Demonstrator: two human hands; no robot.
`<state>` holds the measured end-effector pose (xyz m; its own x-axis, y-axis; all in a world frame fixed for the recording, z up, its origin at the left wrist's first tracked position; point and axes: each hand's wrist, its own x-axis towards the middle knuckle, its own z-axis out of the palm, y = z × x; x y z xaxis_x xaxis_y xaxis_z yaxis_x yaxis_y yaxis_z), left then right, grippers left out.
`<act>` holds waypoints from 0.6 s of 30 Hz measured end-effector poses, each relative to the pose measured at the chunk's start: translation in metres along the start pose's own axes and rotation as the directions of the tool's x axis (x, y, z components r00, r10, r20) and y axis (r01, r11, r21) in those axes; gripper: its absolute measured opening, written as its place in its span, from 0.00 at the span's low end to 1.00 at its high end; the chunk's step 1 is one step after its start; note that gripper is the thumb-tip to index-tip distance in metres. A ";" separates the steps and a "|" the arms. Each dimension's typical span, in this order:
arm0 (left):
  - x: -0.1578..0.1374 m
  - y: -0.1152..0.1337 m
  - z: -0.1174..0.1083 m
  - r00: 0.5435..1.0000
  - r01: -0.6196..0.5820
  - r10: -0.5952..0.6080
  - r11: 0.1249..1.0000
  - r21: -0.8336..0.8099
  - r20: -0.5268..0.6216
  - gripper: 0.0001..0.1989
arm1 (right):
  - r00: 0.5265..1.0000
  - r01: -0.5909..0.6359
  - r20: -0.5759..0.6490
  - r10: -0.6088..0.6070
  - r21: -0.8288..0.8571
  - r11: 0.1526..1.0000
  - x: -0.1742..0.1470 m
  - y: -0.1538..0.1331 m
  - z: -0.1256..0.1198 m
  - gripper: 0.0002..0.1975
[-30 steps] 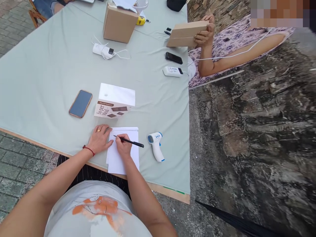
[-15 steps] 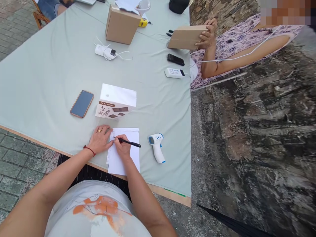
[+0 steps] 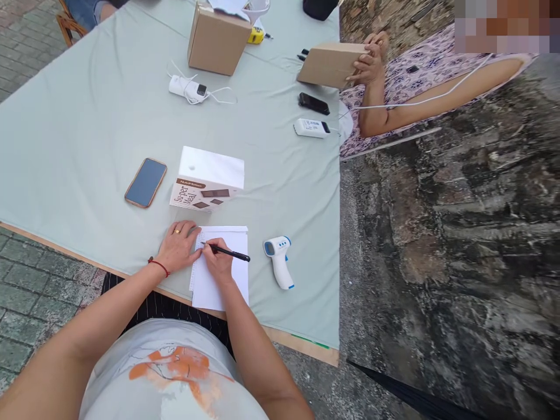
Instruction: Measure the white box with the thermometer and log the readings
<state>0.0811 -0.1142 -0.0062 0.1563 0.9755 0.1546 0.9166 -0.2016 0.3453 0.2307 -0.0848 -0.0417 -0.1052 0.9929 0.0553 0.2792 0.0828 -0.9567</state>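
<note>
Two hands are in my view: the right hand [image 3: 219,259] pinches a glossy black pen [image 3: 233,253] between its fingers, nib near the left edge of a white notepad [image 3: 205,291]; the left hand [image 3: 178,248] lies flat, thumb spread from its fingers, at that edge. Fine marks run beside them. Just beyond the left fingers I see a white-and-brown Super Meal box [image 3: 207,179], contents hidden; well beyond, white papers [image 3: 231,7] top a brown carton [image 3: 217,44].

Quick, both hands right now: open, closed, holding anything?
Left hand: open, palm down at the left edge of the paper.
Right hand: closed around a black pen, over the paper.
</note>
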 end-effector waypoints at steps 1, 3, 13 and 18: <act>0.000 0.000 0.000 1.000 -0.002 0.002 1.000 0.006 -0.001 0.22 | 1.000 -0.003 0.000 0.003 0.001 1.000 0.000 0.000 0.000 0.04; 0.000 0.000 0.000 1.000 -0.006 0.006 1.000 0.015 -0.004 0.23 | 1.000 -0.013 0.001 0.013 0.006 1.000 0.000 0.000 0.000 0.04; 0.000 0.001 -0.001 1.000 -0.002 0.002 1.000 0.016 0.006 0.23 | 0.999 -0.049 -0.019 0.050 0.050 0.998 0.000 -0.004 0.000 0.04; 0.000 0.001 -0.002 1.000 -0.003 0.003 1.000 0.028 0.002 0.23 | 0.999 -0.039 -0.026 0.040 0.041 0.998 0.000 -0.003 0.000 0.04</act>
<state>0.0812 -0.1143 -0.0041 0.1602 0.9750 0.1538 0.9259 -0.2024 0.3191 0.2299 -0.0853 -0.0385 -0.0687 0.9973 0.0241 0.2437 0.0402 -0.9690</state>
